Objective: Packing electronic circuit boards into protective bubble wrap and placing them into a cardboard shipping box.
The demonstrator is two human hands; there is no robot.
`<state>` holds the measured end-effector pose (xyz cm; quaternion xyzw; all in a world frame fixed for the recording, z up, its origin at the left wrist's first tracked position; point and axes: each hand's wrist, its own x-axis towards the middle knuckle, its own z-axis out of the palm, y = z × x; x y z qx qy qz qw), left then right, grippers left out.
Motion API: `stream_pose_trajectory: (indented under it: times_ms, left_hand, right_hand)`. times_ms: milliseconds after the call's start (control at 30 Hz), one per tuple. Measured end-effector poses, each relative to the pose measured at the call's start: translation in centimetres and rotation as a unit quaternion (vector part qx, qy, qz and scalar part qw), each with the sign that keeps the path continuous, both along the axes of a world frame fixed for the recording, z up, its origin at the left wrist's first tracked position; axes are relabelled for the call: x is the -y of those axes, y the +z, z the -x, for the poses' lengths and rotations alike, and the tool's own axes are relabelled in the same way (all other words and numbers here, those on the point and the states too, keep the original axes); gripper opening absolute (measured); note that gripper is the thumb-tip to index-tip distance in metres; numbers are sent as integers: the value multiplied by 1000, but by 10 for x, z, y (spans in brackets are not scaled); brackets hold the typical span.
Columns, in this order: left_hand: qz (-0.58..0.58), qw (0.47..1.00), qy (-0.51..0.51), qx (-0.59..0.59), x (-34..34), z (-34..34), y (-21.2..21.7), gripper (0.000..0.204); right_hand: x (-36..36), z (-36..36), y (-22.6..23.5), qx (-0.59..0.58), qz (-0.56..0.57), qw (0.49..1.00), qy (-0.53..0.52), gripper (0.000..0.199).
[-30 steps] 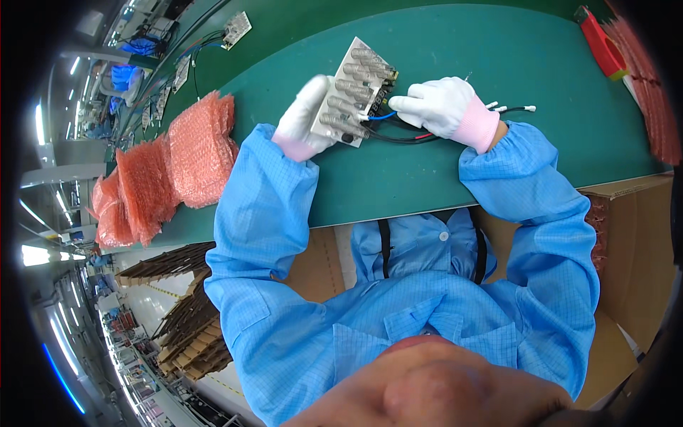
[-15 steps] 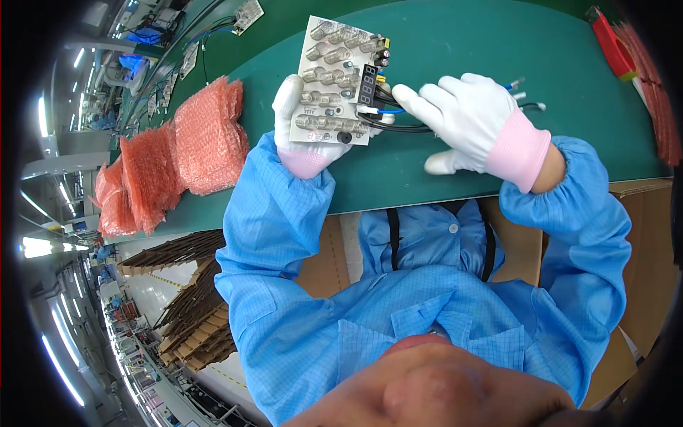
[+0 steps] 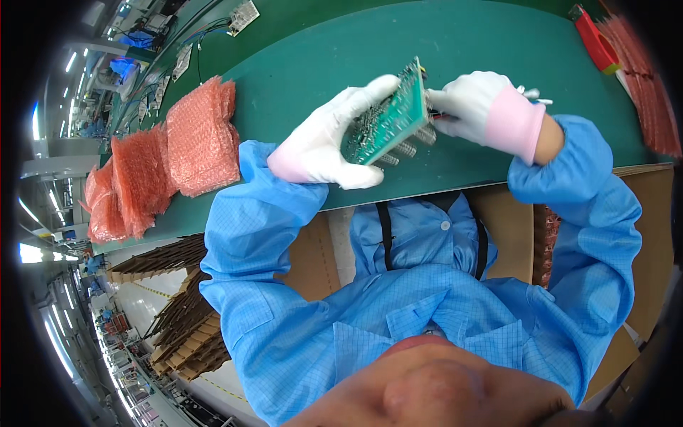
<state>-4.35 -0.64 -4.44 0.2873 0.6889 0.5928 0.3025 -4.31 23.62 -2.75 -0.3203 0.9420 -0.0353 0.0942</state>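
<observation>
A circuit board (image 3: 393, 122) is held tilted above the green table, its green underside with solder points turned up and coil-shaped parts showing along its lower edge. My left hand (image 3: 334, 132), in a white glove with a pink cuff, is closed round the board's left side, thumb below and fingers along the top. Close to the board's right edge, my right hand (image 3: 473, 107), gloved alike, has its fingers bent together round the cables. Most of these cables are hidden; white cable ends (image 3: 535, 95) stick out behind the hand.
Stacks of pink bubble-wrap bags (image 3: 203, 135) lie at the table's left. A red and yellow tool (image 3: 596, 41) and more pink bags (image 3: 637, 78) lie far right. Other boards with wires (image 3: 243, 16) sit at the back left. Stacked cardboard (image 3: 192, 327) stands below the left edge.
The board has turned over from its component face to its green underside and moved right and lower. My right hand has closed from spread fingers onto the cables.
</observation>
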Motion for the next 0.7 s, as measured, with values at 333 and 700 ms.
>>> stream_pose_trajectory:
  times_ms: [333,700]
  left_hand:
    - [312,761,47,-567,-5,-16,11,85]
    - [282,766,130,-563,-5,-26,7,97]
  right_hand:
    - [-13,3,-1,394,337,841,-156,39]
    - [-5,-8,-15,230,397,870,-180,38]
